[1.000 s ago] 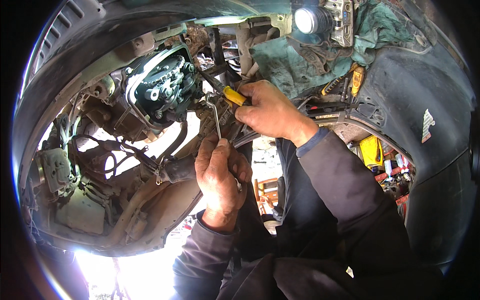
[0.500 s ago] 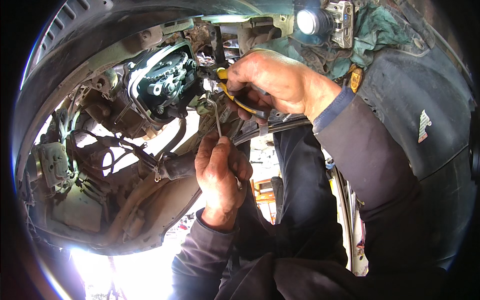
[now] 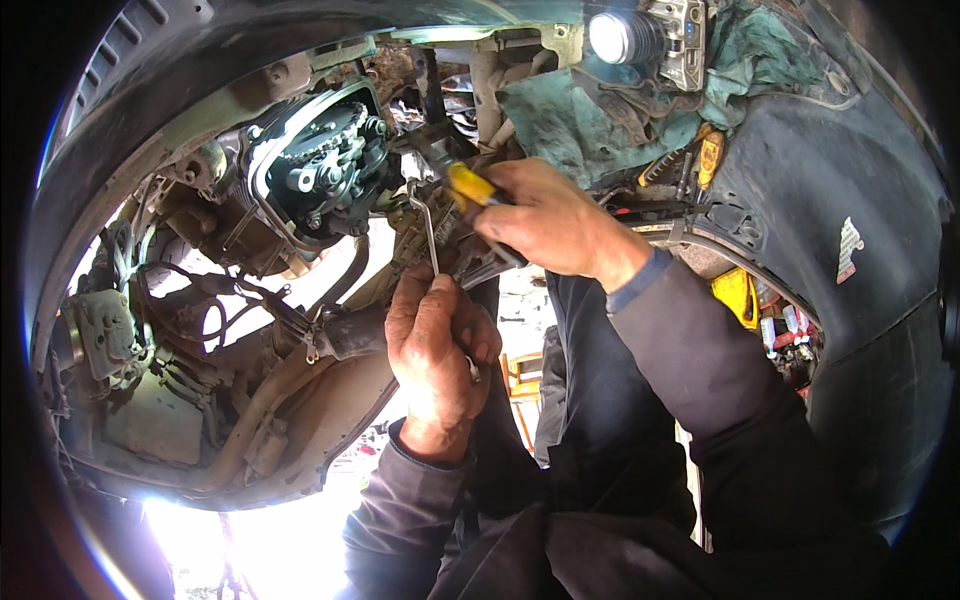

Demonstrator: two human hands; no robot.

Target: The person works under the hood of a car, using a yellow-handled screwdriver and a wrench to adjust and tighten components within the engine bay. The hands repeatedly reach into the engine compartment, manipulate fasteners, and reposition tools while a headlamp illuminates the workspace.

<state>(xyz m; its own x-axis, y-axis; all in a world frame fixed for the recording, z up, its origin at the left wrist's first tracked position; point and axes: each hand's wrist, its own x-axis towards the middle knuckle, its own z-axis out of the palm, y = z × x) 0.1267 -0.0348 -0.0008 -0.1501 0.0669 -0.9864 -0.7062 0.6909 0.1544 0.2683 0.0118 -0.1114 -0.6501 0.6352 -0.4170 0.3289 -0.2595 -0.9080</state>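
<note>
My left hand [image 3: 435,345] is closed round a thin, bent silver wrench [image 3: 432,235]. The wrench's upper end reaches the metal parts just right of an opened engine housing [image 3: 262,185], where a chain and sprocket [image 3: 325,145] show. My right hand [image 3: 565,220] grips pliers [image 3: 472,186] with yellow and black handles. Motion blurs the pliers, and their jaws lie close above the wrench's upper end. Whether they touch the wrench I cannot tell.
A lit lamp [image 3: 622,40] stands at the top beside a green cloth [image 3: 590,125]. Yellow-handled tools [image 3: 708,158] lie at the right, near a dark panel [image 3: 800,200]. Hoses and cables [image 3: 250,290] run at the left. A yellow object [image 3: 735,297] shows beyond my right sleeve.
My right hand has moved down and turned over with the pliers, uncovering more of the green cloth and tools. My left hand and the wrench have hardly moved.
</note>
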